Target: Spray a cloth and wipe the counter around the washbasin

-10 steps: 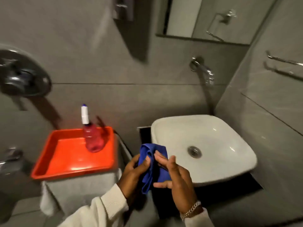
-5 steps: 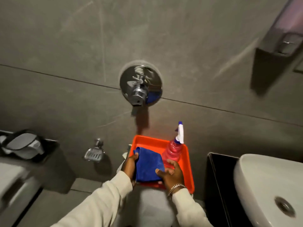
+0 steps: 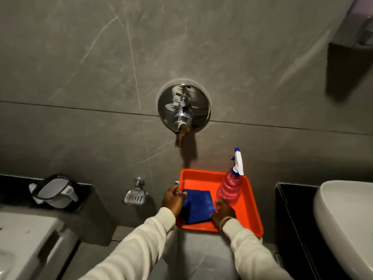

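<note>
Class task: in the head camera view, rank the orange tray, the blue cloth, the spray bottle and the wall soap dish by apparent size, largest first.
1. orange tray
2. blue cloth
3. spray bottle, close to the cloth in apparent size, so this order is unsure
4. soap dish

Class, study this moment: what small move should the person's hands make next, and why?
Probably let go: the blue cloth lies folded flat in the orange tray beside the spray bottle, with the left hand and right hand resting at its edges.
</note>
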Motion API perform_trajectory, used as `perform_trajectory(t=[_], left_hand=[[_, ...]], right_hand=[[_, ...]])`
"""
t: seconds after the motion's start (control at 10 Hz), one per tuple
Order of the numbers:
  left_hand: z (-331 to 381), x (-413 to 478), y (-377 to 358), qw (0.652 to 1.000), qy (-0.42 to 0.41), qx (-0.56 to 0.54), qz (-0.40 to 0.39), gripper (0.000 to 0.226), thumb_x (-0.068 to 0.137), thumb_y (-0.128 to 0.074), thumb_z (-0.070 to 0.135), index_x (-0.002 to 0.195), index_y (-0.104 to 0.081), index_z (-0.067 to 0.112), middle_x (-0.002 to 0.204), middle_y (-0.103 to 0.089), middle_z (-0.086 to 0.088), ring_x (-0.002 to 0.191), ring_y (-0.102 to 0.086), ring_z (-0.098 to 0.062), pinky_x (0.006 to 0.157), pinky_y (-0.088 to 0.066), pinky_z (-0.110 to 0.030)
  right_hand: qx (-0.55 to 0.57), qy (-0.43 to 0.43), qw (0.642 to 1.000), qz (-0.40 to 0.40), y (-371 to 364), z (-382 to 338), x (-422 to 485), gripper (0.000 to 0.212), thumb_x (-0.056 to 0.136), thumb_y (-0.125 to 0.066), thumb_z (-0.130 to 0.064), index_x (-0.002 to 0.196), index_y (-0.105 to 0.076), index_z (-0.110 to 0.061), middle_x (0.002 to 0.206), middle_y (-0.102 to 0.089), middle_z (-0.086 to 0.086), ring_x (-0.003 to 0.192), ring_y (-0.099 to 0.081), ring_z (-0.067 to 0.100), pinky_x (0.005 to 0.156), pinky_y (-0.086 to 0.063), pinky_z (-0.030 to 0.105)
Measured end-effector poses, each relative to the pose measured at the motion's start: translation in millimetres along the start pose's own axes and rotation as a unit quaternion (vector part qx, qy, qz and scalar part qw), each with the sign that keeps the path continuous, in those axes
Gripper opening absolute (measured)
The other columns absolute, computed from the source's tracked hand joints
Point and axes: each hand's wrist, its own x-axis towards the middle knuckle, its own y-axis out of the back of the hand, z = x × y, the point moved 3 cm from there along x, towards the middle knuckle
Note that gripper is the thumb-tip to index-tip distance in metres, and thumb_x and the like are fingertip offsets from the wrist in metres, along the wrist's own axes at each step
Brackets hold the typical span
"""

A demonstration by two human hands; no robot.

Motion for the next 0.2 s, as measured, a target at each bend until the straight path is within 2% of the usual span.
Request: perform_trajectory(t=[0.1, 0.2], left_hand=[[28, -5, -14, 0.996, -0.072, 0.045, -0.007, 0.036, 0.081, -0.054, -0.011, 0.116, -0.057, -0.004, 0.109, -0.065, -0.017, 0.101, -0.056, -0.023, 0.094, -0.041, -0.031], [76, -14, -34, 0.978, -0.191, 0.078, -0.037, 0.041, 0.082, -0.055, -0.005, 0.122, -0.055, 0.004, 0.125, -0.060, -0.017, 0.110, -0.055, -0.019, 0.097, -0.039, -0.023]], right_hand=[[-0.005, 0.092, 0.996, 0.018, 29, -30, -3, 0.035, 0.074, -0.070, -0.004, 0.108, -0.063, -0.006, 0.111, -0.068, 0.013, 0.099, -0.062, 0.026, 0.090, -0.049, 0.032], [0.062, 0.211, 0.975, 0.041, 66, -76, -12, 0.033, 0.075, -0.072, -0.013, 0.107, -0.065, -0.010, 0.104, -0.067, 0.005, 0.095, -0.062, 0.018, 0.084, -0.048, 0.025]])
